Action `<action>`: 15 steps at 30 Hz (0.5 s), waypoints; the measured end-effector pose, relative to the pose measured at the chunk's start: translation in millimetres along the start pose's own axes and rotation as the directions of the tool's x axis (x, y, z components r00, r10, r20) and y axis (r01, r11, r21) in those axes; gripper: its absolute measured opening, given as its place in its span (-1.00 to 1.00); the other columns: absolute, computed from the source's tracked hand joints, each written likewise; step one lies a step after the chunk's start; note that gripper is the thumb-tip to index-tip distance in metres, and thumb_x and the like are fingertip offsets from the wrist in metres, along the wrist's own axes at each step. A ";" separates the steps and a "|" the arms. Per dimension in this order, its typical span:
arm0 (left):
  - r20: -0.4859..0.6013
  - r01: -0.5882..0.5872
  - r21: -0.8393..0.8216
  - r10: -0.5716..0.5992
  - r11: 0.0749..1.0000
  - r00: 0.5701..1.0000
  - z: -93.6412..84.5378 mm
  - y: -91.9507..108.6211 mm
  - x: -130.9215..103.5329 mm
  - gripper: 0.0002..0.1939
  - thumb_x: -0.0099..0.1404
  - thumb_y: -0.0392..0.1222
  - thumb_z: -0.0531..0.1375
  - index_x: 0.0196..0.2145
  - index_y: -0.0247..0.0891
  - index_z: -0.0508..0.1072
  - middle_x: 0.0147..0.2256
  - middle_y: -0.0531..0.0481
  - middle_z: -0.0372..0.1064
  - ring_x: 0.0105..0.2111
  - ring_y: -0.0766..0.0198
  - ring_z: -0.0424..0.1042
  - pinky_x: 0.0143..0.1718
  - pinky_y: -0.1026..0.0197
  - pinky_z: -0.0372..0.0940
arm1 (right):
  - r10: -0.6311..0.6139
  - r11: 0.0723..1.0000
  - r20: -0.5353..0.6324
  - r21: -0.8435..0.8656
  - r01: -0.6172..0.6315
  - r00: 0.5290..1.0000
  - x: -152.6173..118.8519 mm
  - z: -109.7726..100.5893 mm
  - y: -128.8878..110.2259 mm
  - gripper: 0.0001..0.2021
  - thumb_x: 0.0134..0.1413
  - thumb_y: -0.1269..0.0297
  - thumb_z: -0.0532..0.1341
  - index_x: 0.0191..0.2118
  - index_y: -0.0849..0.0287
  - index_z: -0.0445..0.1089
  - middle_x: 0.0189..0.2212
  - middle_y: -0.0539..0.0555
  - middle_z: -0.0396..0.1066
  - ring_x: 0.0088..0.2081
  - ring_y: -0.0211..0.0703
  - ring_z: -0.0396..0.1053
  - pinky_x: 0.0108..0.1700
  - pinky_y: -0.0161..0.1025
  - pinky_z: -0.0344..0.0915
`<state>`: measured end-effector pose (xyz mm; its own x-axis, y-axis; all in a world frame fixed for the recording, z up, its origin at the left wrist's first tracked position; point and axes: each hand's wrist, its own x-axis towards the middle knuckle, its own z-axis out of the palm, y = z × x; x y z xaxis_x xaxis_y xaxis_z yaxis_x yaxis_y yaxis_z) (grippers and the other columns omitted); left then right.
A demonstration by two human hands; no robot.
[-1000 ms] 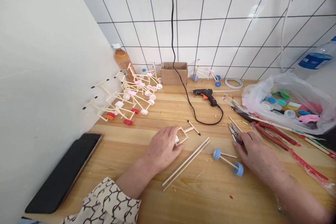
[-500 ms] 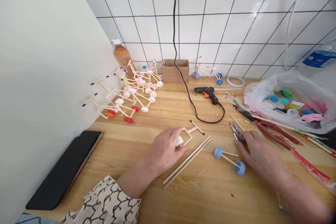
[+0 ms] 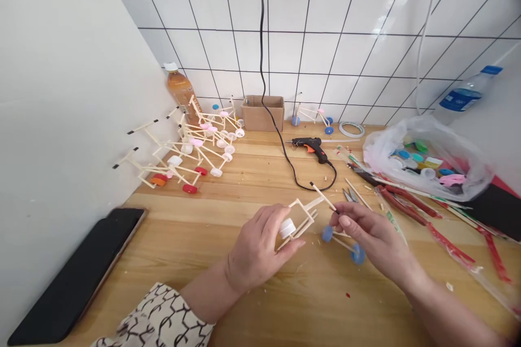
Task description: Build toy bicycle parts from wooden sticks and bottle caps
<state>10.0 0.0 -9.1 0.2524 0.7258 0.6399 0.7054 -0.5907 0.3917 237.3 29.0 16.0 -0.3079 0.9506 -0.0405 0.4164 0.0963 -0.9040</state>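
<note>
My left hand (image 3: 260,244) grips a small wooden stick frame (image 3: 312,207) by its near side, thumb below and fingers above. A white bottle cap (image 3: 287,228) sits on the frame by my fingertips. The frame ends in a crossbar with black tips. My right hand (image 3: 372,238) is closed at the crossbar's near tip, thumb and fingers pinching it. Just below my right fingers lies a pair of blue cap wheels (image 3: 357,254) on thin sticks, partly covered. Scissors (image 3: 350,195) lie beyond the right hand, their handles hidden behind it.
Several finished stick carts (image 3: 191,143) with cap wheels stand at the left, before a tea bottle (image 3: 181,92). A glue gun (image 3: 311,146) with a black cord, a cardboard box (image 3: 264,114), a tape roll (image 3: 351,129), a bag of caps (image 3: 468,146) and a phone (image 3: 77,276) surround the work area.
My left hand has lifted the stick frame off the table. My right hand has let go of the scissors and moved left to the crossbar's tip. The view has shifted slightly.
</note>
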 end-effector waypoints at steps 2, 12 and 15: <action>0.007 -0.034 0.002 0.034 0.999 0.999 0.9 1.5 -1.0 -0.52 0.20 -0.17 0.21 0.02 -0.28 0.14 -0.16 -0.19 0.40 -0.15 0.13 0.41 -0.12 0.11 0.37 | 0.033 0.996 0.013 0.086 -0.034 0.999 3.3 3.7 -7.8 -0.67 0.13 0.03 0.09 -0.23 0.21 0.38 -0.48 0.05 0.44 -0.46 -0.24 0.37 -0.37 -0.29 0.35; -0.032 0.141 -0.215 -0.152 0.966 0.988 -2.5 -14.9 1.3 -0.48 0.24 -0.10 0.16 0.10 -0.27 0.12 -0.07 -0.20 0.37 -0.06 0.13 0.38 -0.05 0.05 0.33 | -0.175 0.951 0.012 -0.255 0.172 0.984 38.3 6.1 -43.2 -0.76 0.17 0.20 0.08 -0.40 0.18 0.39 -0.58 -0.04 0.34 -0.52 -0.30 0.23 -0.44 -0.35 0.21; -0.099 0.167 -0.245 -0.196 0.955 0.975 -5.9 -23.2 6.9 -0.56 0.26 -0.19 0.15 0.08 -0.27 0.18 -0.12 -0.16 0.39 -0.12 0.18 0.40 -0.08 0.09 0.34 | -0.238 0.912 0.014 -0.340 0.228 0.971 49.2 11.3 -49.1 -0.75 0.18 0.20 0.06 -0.41 0.18 0.39 -0.57 -0.03 0.34 -0.51 -0.28 0.25 -0.44 -0.34 0.19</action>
<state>-8.6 16.7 -9.8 0.0420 0.7890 0.6129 0.5536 -0.5291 0.6432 192.0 67.7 53.6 -0.4103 0.8961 0.1694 0.6003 0.4053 -0.6895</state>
